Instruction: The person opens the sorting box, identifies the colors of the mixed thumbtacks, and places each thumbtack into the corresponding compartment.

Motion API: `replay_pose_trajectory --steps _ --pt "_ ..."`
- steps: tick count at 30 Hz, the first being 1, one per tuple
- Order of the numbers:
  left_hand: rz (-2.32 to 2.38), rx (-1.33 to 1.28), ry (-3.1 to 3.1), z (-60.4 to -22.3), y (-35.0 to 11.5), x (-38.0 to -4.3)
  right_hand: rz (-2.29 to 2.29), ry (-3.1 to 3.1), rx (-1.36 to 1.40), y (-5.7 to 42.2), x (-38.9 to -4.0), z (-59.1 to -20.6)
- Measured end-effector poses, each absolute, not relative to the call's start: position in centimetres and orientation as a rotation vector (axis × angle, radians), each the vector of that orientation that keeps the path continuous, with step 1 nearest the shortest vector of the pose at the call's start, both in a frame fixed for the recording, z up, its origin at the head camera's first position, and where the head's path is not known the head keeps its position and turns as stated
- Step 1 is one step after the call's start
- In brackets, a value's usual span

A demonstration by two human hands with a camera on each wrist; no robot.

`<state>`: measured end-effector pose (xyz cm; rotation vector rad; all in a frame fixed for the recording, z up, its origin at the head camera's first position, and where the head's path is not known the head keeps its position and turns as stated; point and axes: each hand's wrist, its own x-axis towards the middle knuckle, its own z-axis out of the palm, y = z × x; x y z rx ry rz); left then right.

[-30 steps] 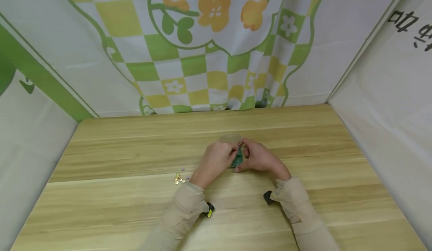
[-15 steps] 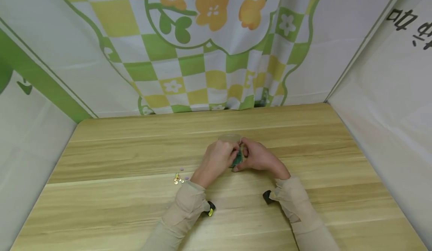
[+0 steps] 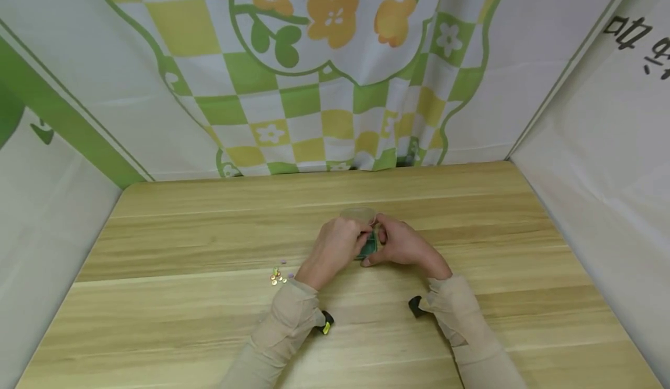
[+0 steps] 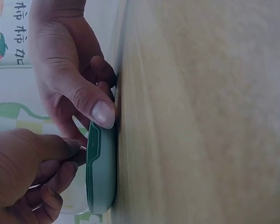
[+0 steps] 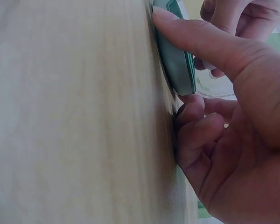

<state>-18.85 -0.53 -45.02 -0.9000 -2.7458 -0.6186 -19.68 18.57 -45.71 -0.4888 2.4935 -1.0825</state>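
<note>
R hand (image 3: 402, 243) grips green box (image 3: 369, 248); L hand (image 3: 337, 246) pinched tight over it

Watching all 3 cams from my end. Box sits on the wood table (image 3: 377, 331), a bit R of center in the head view, w/ both hands on or over it. I can see a divider inside; L hand hides part of the interior. Clear lid (image 3: 358, 213) reaches past the box's far edge.

R grip: thumb pressed on the near wall, fingers curled round the R end, so that's a proper hold on the box. L grip: thumb + fingertips pressed together right at the rim, per L wrist cam; can't tell if anything's btwn them, too small for me to make out.

Near the L forearm I've got a loose cluster of small gold-toned bits (image 3: 274, 282) plus 2 purple pieces (image 3: 291, 275), well apart from the box. Beige sleeves (image 3: 463, 319) on both arms, each w/ a black unit (image 3: 415, 306) at the inner wrist. Behind the table: checked curtain (image 3: 298, 104), green/yellow/white w/ orange flowers up top.
</note>
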Motion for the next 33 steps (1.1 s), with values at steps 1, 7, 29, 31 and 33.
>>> replay_pose_trajectory --steps 1,7,29,31,33 --pt "-0.622 -0.899 -2.745 -45.0 -0.5 -18.9 -1.081 2.495 -0.489 18.6 -19.7 -45.7" --pt "-0.635 -0.9 -2.754 -45.0 -0.6 -18.9 -1.076 2.497 -0.492 18.5 -19.7 -45.7" --pt "-0.772 -0.937 -2.851 -44.0 -1.2 -18.9 -1.083 2.506 -0.483 18.5 -19.7 -45.3" --pt "-0.777 -0.938 -2.863 -43.9 -1.5 -18.8 -1.079 2.505 -0.48 18.5 -19.6 -45.5" --pt "-0.779 -0.935 -2.878 -43.7 -2.0 -18.7 -1.078 2.502 -0.477 18.5 -19.5 -45.6"
